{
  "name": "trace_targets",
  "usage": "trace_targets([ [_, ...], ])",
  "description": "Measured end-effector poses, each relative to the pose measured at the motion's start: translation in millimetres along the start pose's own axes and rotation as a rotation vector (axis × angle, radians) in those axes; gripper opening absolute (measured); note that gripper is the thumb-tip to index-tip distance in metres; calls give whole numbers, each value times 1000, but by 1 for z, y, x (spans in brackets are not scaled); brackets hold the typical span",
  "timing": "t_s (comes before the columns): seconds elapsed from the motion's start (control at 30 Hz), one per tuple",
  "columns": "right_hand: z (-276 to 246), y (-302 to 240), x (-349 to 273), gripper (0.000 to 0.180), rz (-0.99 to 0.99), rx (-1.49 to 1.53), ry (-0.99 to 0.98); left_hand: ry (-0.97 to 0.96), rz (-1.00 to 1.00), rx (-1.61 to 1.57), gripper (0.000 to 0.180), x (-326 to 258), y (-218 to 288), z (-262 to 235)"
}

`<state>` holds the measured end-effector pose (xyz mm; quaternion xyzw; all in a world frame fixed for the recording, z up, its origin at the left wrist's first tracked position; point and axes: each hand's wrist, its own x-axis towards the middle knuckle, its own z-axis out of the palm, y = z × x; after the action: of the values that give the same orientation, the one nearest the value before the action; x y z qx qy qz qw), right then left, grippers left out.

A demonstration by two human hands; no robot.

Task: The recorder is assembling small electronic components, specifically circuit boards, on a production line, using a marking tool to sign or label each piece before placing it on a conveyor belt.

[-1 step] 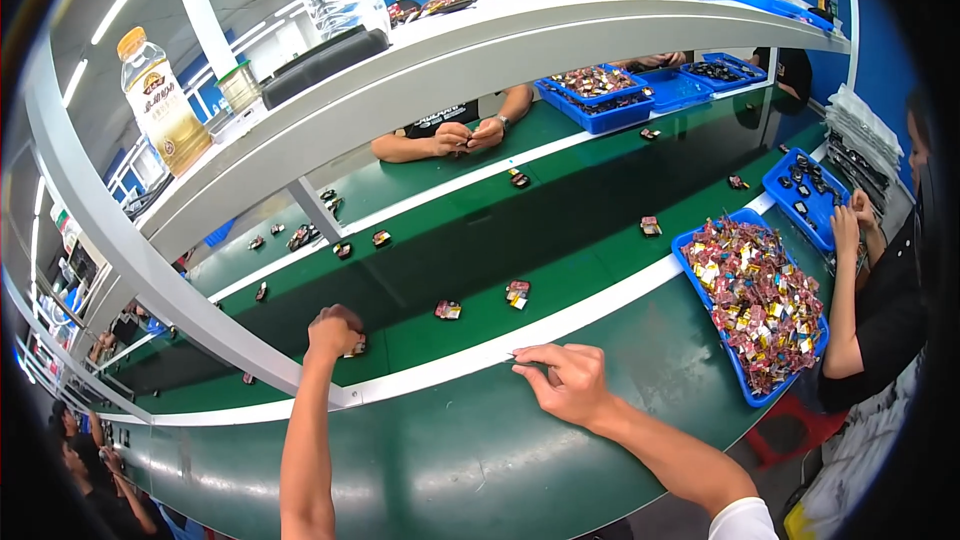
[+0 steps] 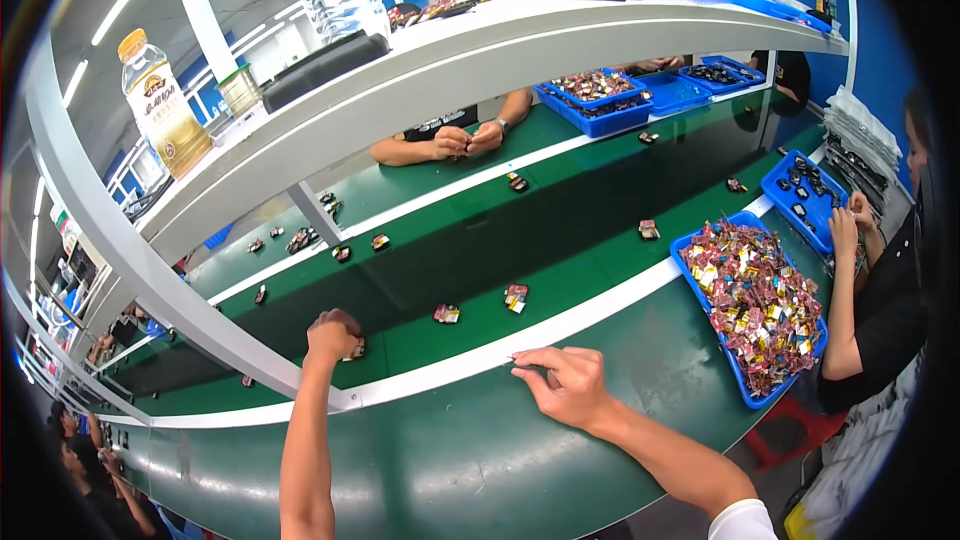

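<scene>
Two hands: left hand (image 2: pixel 333 334) fisted on a small packet (image 2: pixel 357 349); right hand (image 2: pixel 566 382) pinching the white rail (image 2: pixel 620 302).

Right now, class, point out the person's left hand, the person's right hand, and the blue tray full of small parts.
left hand (image 2: pixel 333 334), head view, back of the fist
right hand (image 2: pixel 566 384), head view, knuckles
blue tray (image 2: pixel 742 392), head view, near rim

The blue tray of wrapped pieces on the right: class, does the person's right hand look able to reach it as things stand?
Probably yes. The right hand rests at the white strip, and only bare green table lies between it and the tray; nothing blocks the way.
</scene>
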<state>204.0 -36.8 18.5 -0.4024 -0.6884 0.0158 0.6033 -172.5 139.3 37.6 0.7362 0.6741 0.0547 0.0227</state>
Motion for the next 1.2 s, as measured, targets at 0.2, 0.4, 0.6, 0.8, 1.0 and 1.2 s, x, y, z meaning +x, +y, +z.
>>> trace_targets([
  [0.2,4,0,-1,14,16,2,-7,-90,-96,25,17,4,-8,-1],
  [0.4,3,-1,0,15,13,11,-34,-84,-78,100,15,0,-14,-7],
  [0.6,0,3,-3,15,26,-10,-51,-44,-8,30,15,-33,31,-33],
  [0.8,2,1,-2,14,83,1,-32,-142,-26,-909,12,-85,102,-40],
  [1.0,4,11,0,11,281,-1,63,-434,-124,-1551,18,-108,168,3],
  [1.2,1,20,6,14,634,268,208,-384,-46,-1679,17,-118,199,40],
])
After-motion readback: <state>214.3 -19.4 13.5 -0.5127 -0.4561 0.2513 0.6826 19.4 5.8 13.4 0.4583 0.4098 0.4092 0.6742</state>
